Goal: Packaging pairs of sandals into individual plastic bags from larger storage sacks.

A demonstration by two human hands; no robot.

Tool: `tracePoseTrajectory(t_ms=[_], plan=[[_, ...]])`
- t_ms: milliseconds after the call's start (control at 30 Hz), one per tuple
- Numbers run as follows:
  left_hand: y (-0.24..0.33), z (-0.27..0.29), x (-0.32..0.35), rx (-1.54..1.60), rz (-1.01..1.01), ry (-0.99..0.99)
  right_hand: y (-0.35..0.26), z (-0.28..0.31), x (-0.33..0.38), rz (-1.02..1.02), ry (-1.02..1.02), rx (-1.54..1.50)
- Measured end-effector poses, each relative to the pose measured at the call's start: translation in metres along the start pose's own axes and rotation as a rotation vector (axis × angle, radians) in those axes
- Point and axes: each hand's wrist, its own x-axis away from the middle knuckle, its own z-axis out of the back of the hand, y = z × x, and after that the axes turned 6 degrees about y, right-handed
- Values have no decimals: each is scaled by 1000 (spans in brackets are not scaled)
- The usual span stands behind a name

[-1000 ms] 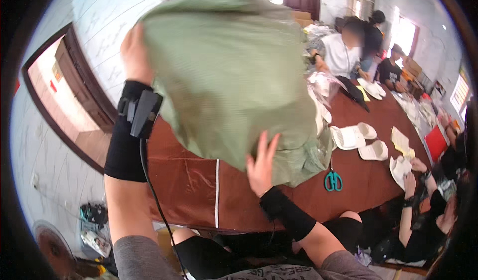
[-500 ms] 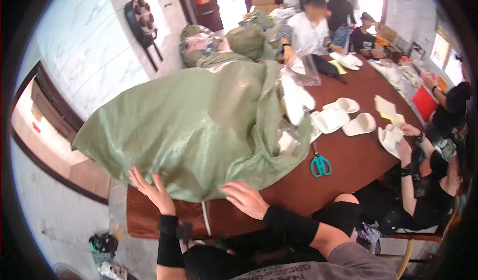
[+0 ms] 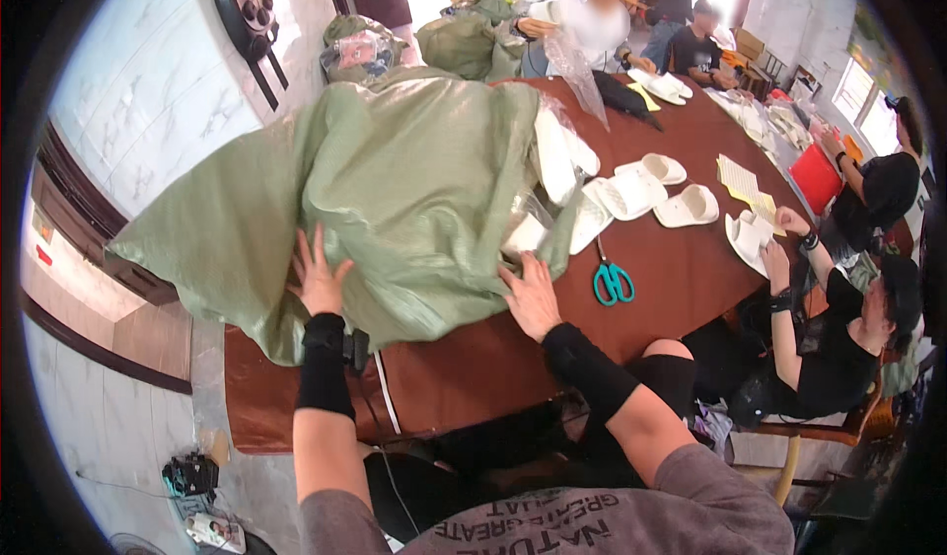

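Observation:
A big green woven sack (image 3: 414,180) lies on its side across the brown table, its mouth turned right. White slippers (image 3: 554,155) and a clear-wrapped white item (image 3: 528,234) show in the mouth. With fingers spread, my left hand (image 3: 321,281) presses into the sack's near side. My right hand (image 3: 533,300) touches the near edge by the mouth, its fingers apart. Teal-handled scissors (image 3: 614,284) lie right of that hand, their blades pointing away. Loose white slippers (image 3: 631,192) rest just outside the mouth.
Across the brown table (image 3: 473,387), a person in white (image 3: 582,32) handles a clear plastic bag (image 3: 575,72). At right a seated person in black (image 3: 838,343) holds a white slipper (image 3: 747,242). Papers (image 3: 745,182) lie near them. Other full sacks (image 3: 456,47) stand behind mine.
Both my hands have moved forward onto the sack, the right one also shifting right toward its mouth. The sack's near side is pushed in and more creased. My view has shifted slightly.

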Motion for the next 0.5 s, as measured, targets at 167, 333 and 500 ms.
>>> tracePoseTrajectory(t_ms=[167,333,500], plan=[[4,16,7,-85,83,182,-26,-12,27,93,-62,-5],[161,45,111,-57,-703,12,-15,-32,41,72,-27,-19],[137,11,87,-47,-661,-89,-26,-15,45,292,-162,-57]])
